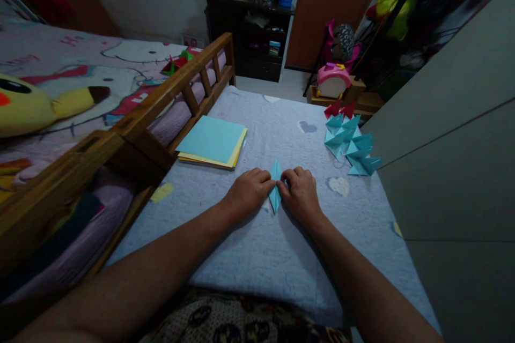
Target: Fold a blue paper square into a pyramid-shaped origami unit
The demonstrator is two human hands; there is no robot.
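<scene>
A folded teal paper piece, narrow and pointed at both ends, lies on a pale blue mattress. My left hand presses its left side with curled fingers. My right hand presses its right side the same way. Both hands touch the paper and each other's fingertips nearly meet over it.
A stack of square coloured paper, teal on top, lies to the left by a wooden bed rail. Several folded teal and red paper pieces sit at the right, near a grey wardrobe. A yellow plush toy lies on the bed.
</scene>
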